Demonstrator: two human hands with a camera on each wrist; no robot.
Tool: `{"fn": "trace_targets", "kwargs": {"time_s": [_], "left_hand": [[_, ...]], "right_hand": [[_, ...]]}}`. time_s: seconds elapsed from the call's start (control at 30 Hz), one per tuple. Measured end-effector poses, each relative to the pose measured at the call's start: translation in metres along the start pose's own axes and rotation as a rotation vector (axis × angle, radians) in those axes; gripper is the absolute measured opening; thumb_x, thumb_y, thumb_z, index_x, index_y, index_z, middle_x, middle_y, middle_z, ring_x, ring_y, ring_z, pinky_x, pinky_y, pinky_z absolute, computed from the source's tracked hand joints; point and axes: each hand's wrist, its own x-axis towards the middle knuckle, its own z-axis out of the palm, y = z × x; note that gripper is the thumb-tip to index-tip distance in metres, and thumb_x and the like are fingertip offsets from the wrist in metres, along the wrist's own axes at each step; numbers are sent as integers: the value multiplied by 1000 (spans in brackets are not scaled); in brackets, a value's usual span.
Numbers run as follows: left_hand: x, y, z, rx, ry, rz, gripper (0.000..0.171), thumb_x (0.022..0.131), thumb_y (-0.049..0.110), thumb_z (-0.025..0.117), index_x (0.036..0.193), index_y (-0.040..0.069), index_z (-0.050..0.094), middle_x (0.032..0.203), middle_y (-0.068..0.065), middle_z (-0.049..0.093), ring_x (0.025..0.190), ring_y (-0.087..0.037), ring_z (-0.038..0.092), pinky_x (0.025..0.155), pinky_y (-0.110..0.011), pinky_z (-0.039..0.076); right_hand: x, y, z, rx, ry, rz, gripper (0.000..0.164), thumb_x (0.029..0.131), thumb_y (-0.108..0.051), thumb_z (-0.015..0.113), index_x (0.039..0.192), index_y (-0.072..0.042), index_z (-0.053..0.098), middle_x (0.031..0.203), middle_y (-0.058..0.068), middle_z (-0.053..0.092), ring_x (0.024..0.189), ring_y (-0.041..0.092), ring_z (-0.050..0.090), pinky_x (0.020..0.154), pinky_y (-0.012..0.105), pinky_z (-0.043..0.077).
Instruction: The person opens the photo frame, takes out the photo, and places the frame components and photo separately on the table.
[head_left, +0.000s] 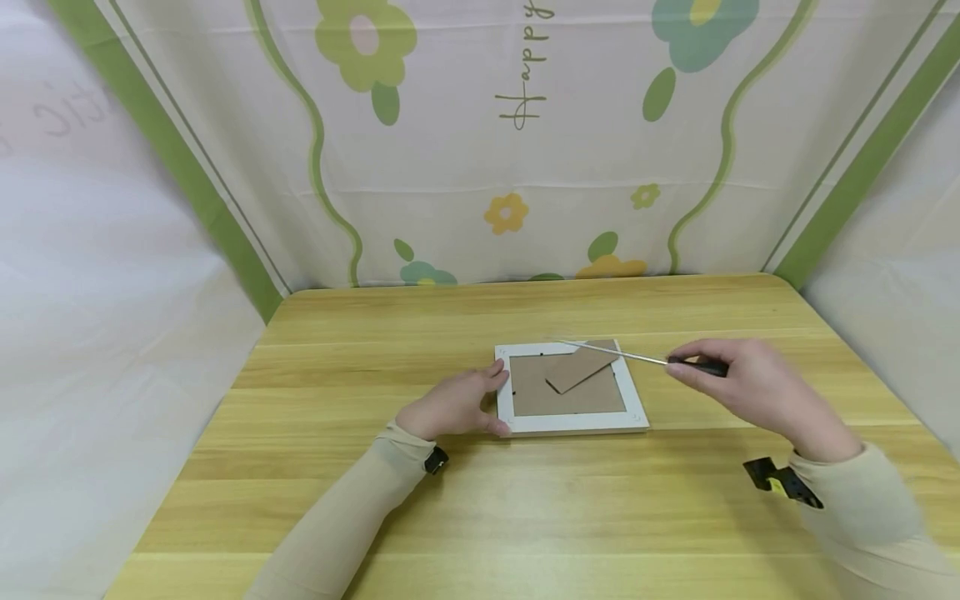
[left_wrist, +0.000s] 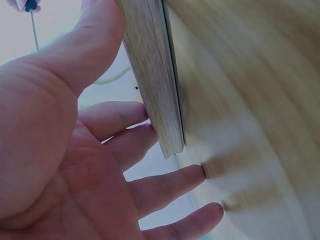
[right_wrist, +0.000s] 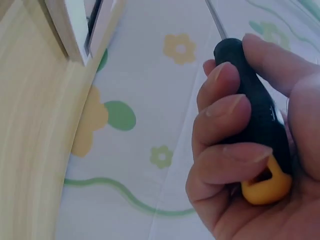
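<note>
A picture frame (head_left: 562,423) with a white border lies back side up on the table. Its brown backing board (head_left: 536,400) has a slanted stand flap (head_left: 588,367) and small dark tabs around the edge. At the frame's left side rests my left hand (head_left: 457,404), fingers mostly straight. Seen from the left wrist, two fingertips and the thumb touch the wooden edge (left_wrist: 152,70), while the other fingertips reach toward the tabletop. To the right of the frame, my right hand (head_left: 765,392) grips a screwdriver (right_wrist: 257,105) by its black and yellow handle. The thin shaft points left above the frame's far edge.
Under everything is a wood-grain table (head_left: 375,333). A white curtain (head_left: 450,142) with printed flowers hangs behind it, and pale fabric (head_left: 112,333) closes in both sides. Each wrist wears a dark strap or mount (head_left: 783,483).
</note>
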Motion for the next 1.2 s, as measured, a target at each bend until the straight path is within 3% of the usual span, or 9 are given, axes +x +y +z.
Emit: {"fn": "trace_targets", "kwargs": {"time_s": [0.1,0.4,1.2], "left_hand": [[0,0,0,1,2,1,97,79,47,79,154,6,31,161,-11,22,142,-30,33,113,-39,31],[-1,1,-2,9,7,10,97,79,47,79,153,4,32,160,-13,23,141,-32,35,113,-40,32],[1,-3,0,28,1,11,98,80,49,78,154,5,31,161,-12,22,142,-31,34,113,-40,32]], "right_hand": [[0,-3,7,1,-2,-60,16,92,-27,73,102,-16,77,87,-5,71,64,5,55,56,25,47],[0,-4,24,-31,-76,-120,18,89,-27,76,104,-16,77,94,-3,73,69,3,59,59,25,50],[8,5,50,17,-156,-82,29,89,-33,76,109,-12,76,91,-4,71,68,7,57,58,25,49]]}}
